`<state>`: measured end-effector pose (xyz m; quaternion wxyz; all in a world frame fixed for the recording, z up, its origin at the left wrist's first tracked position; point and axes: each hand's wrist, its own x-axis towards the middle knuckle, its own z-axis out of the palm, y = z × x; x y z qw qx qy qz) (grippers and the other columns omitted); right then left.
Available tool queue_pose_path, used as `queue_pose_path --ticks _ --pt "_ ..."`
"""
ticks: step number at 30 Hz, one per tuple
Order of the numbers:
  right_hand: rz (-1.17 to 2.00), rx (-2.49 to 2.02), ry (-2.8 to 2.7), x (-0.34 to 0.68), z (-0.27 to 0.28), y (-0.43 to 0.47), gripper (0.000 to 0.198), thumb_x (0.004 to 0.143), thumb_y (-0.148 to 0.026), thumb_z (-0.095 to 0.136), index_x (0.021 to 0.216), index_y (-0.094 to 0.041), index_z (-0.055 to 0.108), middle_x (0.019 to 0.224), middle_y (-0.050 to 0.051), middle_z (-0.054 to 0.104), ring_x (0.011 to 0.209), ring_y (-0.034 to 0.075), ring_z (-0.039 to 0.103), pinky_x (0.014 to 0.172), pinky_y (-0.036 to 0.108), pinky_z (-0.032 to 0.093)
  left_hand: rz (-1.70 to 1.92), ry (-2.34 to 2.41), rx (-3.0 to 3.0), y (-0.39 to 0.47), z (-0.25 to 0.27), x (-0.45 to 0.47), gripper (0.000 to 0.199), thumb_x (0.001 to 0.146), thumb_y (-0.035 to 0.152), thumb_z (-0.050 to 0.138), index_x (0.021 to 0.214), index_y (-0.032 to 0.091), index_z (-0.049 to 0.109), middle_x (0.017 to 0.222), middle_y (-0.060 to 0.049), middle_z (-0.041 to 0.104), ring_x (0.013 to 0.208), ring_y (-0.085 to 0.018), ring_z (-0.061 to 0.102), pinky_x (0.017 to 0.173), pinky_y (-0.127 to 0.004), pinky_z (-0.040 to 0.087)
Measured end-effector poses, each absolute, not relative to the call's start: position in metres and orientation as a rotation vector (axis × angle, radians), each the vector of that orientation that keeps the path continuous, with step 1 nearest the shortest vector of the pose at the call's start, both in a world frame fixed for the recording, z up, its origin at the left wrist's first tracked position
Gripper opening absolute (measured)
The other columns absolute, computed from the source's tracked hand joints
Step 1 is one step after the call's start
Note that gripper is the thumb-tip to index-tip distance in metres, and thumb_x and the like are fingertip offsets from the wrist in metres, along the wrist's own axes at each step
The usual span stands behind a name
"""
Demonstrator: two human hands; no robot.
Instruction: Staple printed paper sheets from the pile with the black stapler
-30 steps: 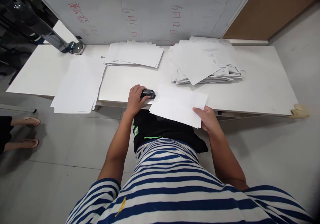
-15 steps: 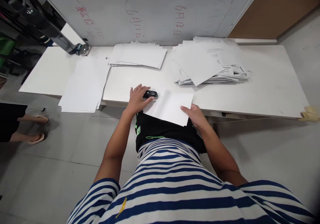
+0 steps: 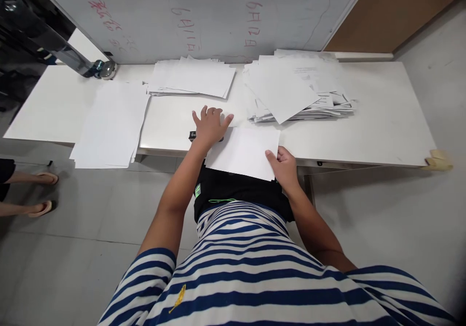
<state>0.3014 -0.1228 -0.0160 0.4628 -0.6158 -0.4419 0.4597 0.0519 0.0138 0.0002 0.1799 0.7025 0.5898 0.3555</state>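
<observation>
My right hand point(image 3: 284, 168) pinches the right edge of a white sheet of paper point(image 3: 242, 151), thumb on top and fingers underneath. The sheet lies at the table's front edge and overhangs it toward my body. Over a small black stapler point(image 3: 192, 135) is my left hand point(image 3: 211, 126), open with its fingers spread and its thumb near the sheet's upper left corner. The hand and wrist hide most of the stapler. Whether the palm touches it, I cannot tell.
A large messy paper pile point(image 3: 298, 88) lies at the back right, and a lower stack point(image 3: 192, 78) at the back centre. More sheets point(image 3: 109, 122) overhang the front edge at left. Behind the table point(image 3: 382, 122) stands a whiteboard point(image 3: 218, 20). Another person's feet point(image 3: 45, 195) show at left.
My left hand has lifted its fingers off the stapler and moved slightly up and right. My right hand still holds the paper. The view has shifted a little.
</observation>
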Motion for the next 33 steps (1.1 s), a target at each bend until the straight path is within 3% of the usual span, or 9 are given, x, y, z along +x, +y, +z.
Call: queue_pose_path --ticks 4,8,17,23,25,29,33 --pt "0.98 -1.554 -1.259 0.309 -0.01 -0.119 0.032 0.087 -0.051 0.065 0.098 -0.022 0.069 0.073 -0.001 0.067 0.062 0.015 0.056 0.058 0.027 0.045 0.655 1.894 2.031 0.003 0.011 0.058 0.051 0.094 0.061 0.048 0.124 0.022 0.06 0.138 -0.015 0.057 0.15 -0.039 0.025 0.124 -0.065 0.003" --pt "0.977 -1.501 -1.36 0.319 -0.012 -0.111 0.021 0.086 -0.044 0.067 0.086 -0.023 0.064 0.066 -0.003 0.058 0.059 0.013 0.049 0.055 0.026 0.04 0.383 2.003 2.099 -0.006 0.023 0.066 0.056 0.098 0.06 0.036 0.138 0.025 0.053 0.15 -0.011 0.051 0.153 -0.036 0.022 0.126 -0.059 0.0" --pt "1.234 -1.423 -1.282 0.326 -0.016 -0.097 0.02 0.085 -0.043 0.07 0.086 -0.024 0.062 0.067 -0.003 0.058 0.057 0.014 0.05 0.05 0.026 0.039 0.432 1.922 2.114 -0.002 0.013 0.067 0.051 0.095 0.058 0.046 0.133 0.026 0.057 0.146 -0.013 0.053 0.151 -0.04 0.025 0.125 -0.061 0.004" --pt "1.372 -1.335 -1.19 0.322 -0.011 -0.091 0.024 0.08 -0.044 0.073 0.09 -0.023 0.064 0.08 0.0 0.071 0.067 0.016 0.062 0.06 0.028 0.049 0.664 1.88 2.06 0.004 0.008 0.061 0.045 0.089 0.056 0.059 0.119 0.024 0.064 0.135 -0.015 0.062 0.145 -0.042 0.034 0.121 -0.066 0.015" --pt "1.397 -1.318 -1.174 0.322 -0.011 -0.089 0.026 0.079 -0.043 0.074 0.09 -0.022 0.065 0.082 0.0 0.072 0.07 0.017 0.064 0.063 0.029 0.051 0.759 1.793 1.97 0.007 0.015 0.057 0.047 0.087 0.06 0.061 0.116 0.023 0.065 0.131 -0.015 0.065 0.139 -0.041 0.043 0.118 -0.064 0.025" --pt "1.395 -1.294 -1.17 0.323 -0.014 -0.086 0.029 0.078 -0.044 0.074 0.096 -0.023 0.067 0.085 0.001 0.074 0.077 0.02 0.068 0.069 0.031 0.053 1.154 1.474 1.7 0.003 0.035 0.039 0.048 0.097 0.064 0.043 0.117 0.024 0.063 0.129 -0.011 0.067 0.126 -0.027 0.059 0.107 -0.046 0.046" --pt "1.337 -1.305 -1.127 0.322 -0.017 -0.085 0.027 0.076 -0.047 0.075 0.087 -0.023 0.065 0.08 0.0 0.073 0.071 0.018 0.067 0.065 0.03 0.052 1.443 1.487 1.567 -0.013 0.027 0.013 0.052 0.1 0.063 0.036 0.113 0.022 0.065 0.121 -0.009 0.07 0.12 -0.022 0.063 0.106 -0.039 0.046"
